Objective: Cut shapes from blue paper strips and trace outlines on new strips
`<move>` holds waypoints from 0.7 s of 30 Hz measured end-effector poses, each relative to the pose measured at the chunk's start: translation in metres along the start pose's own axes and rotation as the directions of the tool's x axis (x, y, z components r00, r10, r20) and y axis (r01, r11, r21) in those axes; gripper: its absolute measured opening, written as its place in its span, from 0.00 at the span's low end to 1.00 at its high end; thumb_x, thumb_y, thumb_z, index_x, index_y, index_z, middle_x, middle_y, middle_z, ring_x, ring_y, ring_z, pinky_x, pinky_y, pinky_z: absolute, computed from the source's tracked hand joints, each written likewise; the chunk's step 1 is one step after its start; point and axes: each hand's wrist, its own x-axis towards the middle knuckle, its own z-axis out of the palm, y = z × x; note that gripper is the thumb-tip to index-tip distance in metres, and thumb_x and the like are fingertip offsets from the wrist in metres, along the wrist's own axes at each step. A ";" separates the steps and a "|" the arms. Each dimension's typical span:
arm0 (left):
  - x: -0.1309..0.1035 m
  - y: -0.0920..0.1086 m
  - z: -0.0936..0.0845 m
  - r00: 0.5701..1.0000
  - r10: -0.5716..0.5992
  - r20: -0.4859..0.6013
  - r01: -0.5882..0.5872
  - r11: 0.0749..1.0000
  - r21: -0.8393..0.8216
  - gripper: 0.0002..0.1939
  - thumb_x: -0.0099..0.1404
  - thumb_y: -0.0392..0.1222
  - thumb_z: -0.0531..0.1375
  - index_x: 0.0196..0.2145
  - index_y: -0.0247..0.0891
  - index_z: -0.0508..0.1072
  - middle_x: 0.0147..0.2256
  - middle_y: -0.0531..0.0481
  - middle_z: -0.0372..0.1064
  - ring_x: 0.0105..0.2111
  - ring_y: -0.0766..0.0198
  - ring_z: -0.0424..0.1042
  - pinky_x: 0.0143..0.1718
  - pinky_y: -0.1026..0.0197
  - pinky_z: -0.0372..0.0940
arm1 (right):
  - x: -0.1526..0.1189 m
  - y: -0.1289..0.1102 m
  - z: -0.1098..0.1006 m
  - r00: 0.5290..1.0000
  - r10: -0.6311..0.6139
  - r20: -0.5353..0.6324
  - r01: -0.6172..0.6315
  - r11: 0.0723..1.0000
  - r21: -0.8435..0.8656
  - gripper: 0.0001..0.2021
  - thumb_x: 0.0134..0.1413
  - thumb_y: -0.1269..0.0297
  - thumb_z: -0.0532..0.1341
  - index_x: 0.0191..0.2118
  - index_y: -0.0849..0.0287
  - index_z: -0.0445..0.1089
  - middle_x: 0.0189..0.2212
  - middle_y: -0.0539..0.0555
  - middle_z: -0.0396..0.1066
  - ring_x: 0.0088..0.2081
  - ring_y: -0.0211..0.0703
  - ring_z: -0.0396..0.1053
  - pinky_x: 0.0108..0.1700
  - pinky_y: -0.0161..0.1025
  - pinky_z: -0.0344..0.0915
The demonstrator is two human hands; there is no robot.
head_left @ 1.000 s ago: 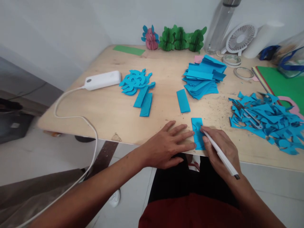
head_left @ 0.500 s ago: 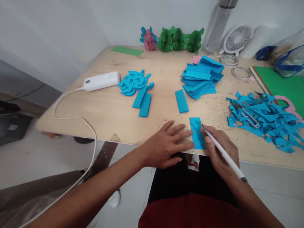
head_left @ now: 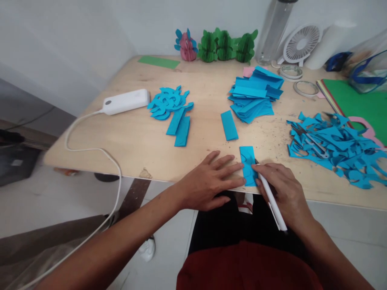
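A blue paper strip (head_left: 248, 161) with curved pen lines lies at the table's front edge. My left hand (head_left: 213, 181) rests flat with fingers spread, its fingertips on the strip's left side. A white pen (head_left: 270, 197) is gripped in my right hand (head_left: 286, 189), its tip at the strip's right edge. Beyond the strip lies another blue paper piece (head_left: 229, 125). Two folded blue strips (head_left: 182, 131) sit to the left, against a heap of cut-out curved blue shapes (head_left: 165, 104).
Blue scraps (head_left: 341, 149) with small snips (head_left: 316, 145) among them lie right. Behind are a blue paper stack (head_left: 255, 96), tape rolls (head_left: 305, 88), a fan (head_left: 302, 44) and green paper figures (head_left: 225, 46). A power bank (head_left: 126, 102) trails its cable (head_left: 117, 189) off the left edge.
The pen in my right hand has swung to point more toward me, its tip shifting slightly left along the strip's right side. The left hand stays spread on the strip.
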 end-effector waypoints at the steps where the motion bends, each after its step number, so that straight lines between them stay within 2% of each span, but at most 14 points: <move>1: 0.000 0.000 0.000 1.000 0.000 0.002 0.000 1.000 0.002 0.25 0.65 0.50 0.56 0.60 0.48 0.63 0.66 0.47 0.50 0.65 0.45 0.47 0.63 0.38 0.41 | 0.000 0.000 0.000 1.000 -0.006 0.007 0.006 1.000 -0.006 0.16 0.59 0.75 0.59 0.53 0.59 0.69 0.44 0.59 0.75 0.47 0.52 0.69 0.47 0.49 0.68; 12: 0.001 0.000 -0.002 0.999 0.002 0.032 -0.002 1.000 -0.002 0.25 0.66 0.50 0.55 0.60 0.47 0.63 0.67 0.47 0.49 0.66 0.44 0.47 0.63 0.37 0.42 | 0.000 -0.001 0.002 1.000 -0.007 -0.012 0.007 1.000 0.002 0.17 0.58 0.75 0.59 0.53 0.62 0.69 0.44 0.60 0.76 0.47 0.52 0.70 0.48 0.50 0.68; 21: 0.000 -0.001 0.001 1.000 0.000 0.021 0.001 1.000 -0.021 0.28 0.67 0.51 0.53 0.62 0.43 0.60 0.67 0.46 0.50 0.66 0.44 0.46 0.64 0.38 0.40 | -0.001 0.001 0.002 1.000 0.006 -0.016 -0.006 1.000 0.030 0.17 0.58 0.74 0.59 0.53 0.59 0.70 0.43 0.58 0.76 0.46 0.51 0.70 0.47 0.50 0.68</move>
